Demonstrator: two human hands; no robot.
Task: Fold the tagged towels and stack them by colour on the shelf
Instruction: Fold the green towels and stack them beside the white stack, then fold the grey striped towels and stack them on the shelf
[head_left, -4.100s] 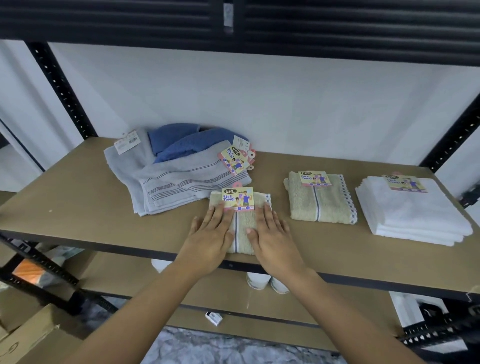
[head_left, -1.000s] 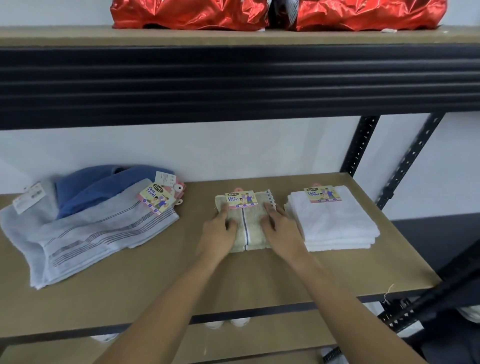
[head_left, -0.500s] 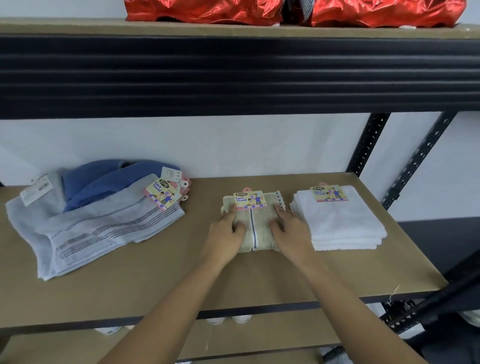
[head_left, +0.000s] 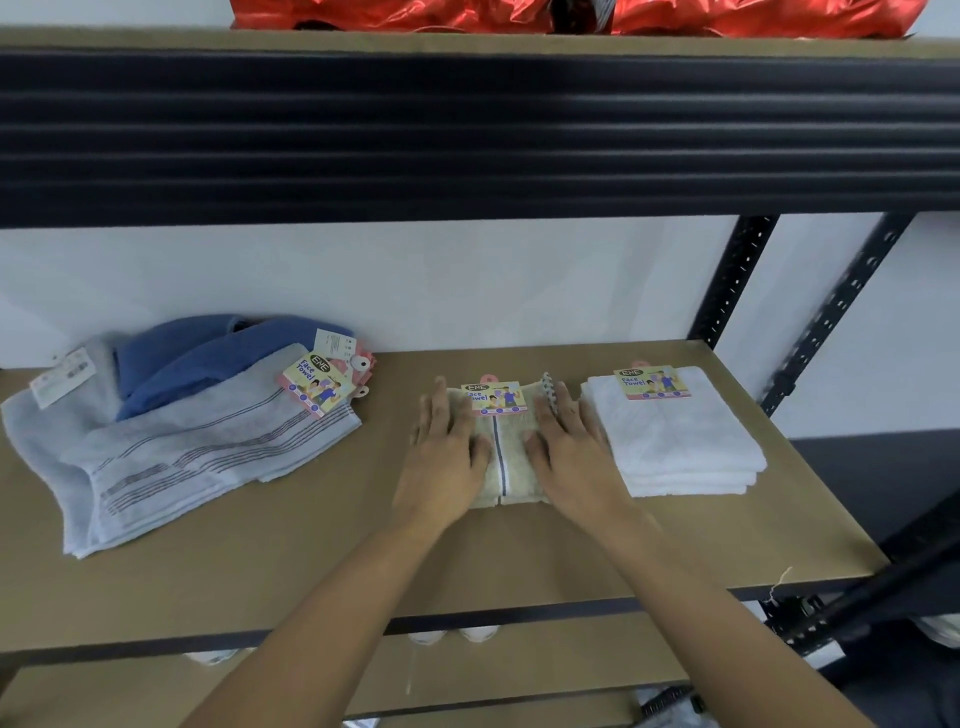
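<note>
A folded beige towel stack with a "Face Towel" tag lies in the middle of the brown shelf board. My left hand lies flat on its left half with straight fingers. My right hand presses flat on its right half. Just to the right sits a folded white towel stack with its own tag. At the left, unfolded grey striped towels lie loosely with a blue towel on top behind them and several tags.
A dark metal beam of the upper shelf hangs overhead, with red shiny bags on top. Black perforated uprights stand at the right back. A lower shelf shows below the front edge.
The beige towel went from the shelf front onto the other beige towel beside the white stack. Since half a second ago my fingers have straightened and lie flatter on it.
</note>
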